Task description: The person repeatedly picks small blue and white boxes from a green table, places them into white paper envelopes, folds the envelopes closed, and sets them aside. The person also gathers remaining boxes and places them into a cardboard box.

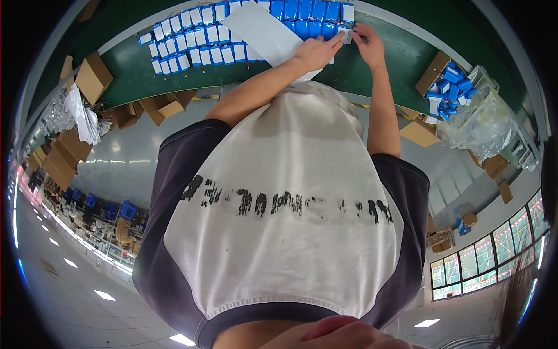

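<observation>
Rows of blue packs (303, 29) lie on the green table (226, 79), many with white labels on top. At the right end of the rows, a white label (346, 36) sits on one blue pack. My left hand (315, 53) reaches over to that pack, its fingers stretched out and touching the label. My right hand (368, 46) is at the label's right edge, thumb and fingers closed in a pinch there. A large white sheet (261, 34) lies slantwise across the packs and passes under my left hand and wrist.
At the right stands an open carton (433, 72) with a heap of loose blue packs (450, 87) and clear plastic wrap (485, 119). Cardboard boxes (94, 78) and crumpled white paper (84, 119) are at the left. More cartons (165, 107) stand below the table's near edge.
</observation>
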The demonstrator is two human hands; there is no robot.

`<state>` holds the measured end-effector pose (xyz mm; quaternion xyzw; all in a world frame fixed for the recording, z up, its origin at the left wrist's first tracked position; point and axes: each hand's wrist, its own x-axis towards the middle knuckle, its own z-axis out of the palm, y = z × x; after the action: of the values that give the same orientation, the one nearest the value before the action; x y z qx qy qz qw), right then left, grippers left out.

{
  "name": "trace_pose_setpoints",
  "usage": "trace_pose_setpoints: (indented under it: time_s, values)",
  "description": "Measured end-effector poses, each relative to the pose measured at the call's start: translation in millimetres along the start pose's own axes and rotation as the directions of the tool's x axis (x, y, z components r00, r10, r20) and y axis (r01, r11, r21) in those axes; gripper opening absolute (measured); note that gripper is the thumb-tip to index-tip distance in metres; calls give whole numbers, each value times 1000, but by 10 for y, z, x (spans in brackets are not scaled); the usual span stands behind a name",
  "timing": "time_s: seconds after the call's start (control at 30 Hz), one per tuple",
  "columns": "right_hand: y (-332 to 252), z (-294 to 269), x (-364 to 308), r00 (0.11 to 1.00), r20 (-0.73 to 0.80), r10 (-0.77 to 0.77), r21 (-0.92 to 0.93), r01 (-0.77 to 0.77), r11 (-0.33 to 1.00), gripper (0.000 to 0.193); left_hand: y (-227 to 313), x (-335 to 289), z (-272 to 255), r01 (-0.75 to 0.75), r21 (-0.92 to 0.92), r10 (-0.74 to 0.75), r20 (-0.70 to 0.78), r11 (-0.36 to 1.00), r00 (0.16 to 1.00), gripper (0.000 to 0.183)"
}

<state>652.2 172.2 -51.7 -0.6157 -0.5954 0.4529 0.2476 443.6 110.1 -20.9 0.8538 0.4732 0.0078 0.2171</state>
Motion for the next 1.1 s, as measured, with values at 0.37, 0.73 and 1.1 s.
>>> trace_pose_setpoints:
  time_s: [0.37,0.73,1.1]
  values:
    - [-10,-57,-21,960,-22,-279,-464,237,854,22,3,56,-31,24,-55,-24,-2,998,1000,73]
    - [-725,7,-171,993,61,-98,-132,106,986,16,-44,-158,-192,9,-135,-6,24,991,1000,42]
    - [-602,271,35,919,276,-280,-313,362,878,15,-187,-467,-123,77,-121,-87,-73,990,994,56]
